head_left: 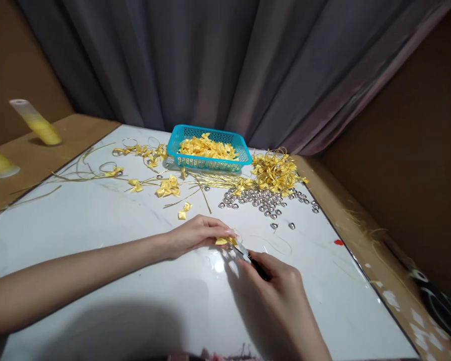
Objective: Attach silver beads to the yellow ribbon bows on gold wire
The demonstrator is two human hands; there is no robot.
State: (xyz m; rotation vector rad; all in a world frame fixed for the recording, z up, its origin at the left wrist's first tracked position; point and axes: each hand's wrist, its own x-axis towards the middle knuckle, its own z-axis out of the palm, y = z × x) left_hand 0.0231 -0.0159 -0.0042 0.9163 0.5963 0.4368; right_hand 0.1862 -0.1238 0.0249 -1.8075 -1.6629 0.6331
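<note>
My left hand (199, 234) is pinched on a yellow ribbon bow (225, 241) just above the white tabletop. From the right, my right hand (280, 283) grips small scissors (253, 259) with a black handle and silver blades. The blade tips meet the bow at my left fingertips; whether they are closed on anything is too small to tell. A thin pale thread (274, 243) trails to the right of the bow. Beyond my left hand lies a loose yellow bow (185, 210), with a cluster of bows (168, 186) farther back.
A turquoise basket (175, 138) of yellow bows stands at the back. Right of it are a pile of bows with cords (274, 173) and scattered silver beads (263, 200). Gold cords (218, 179) lie in front. Yellow spools (41, 128) stand left; larger black scissors (436, 301) lie right.
</note>
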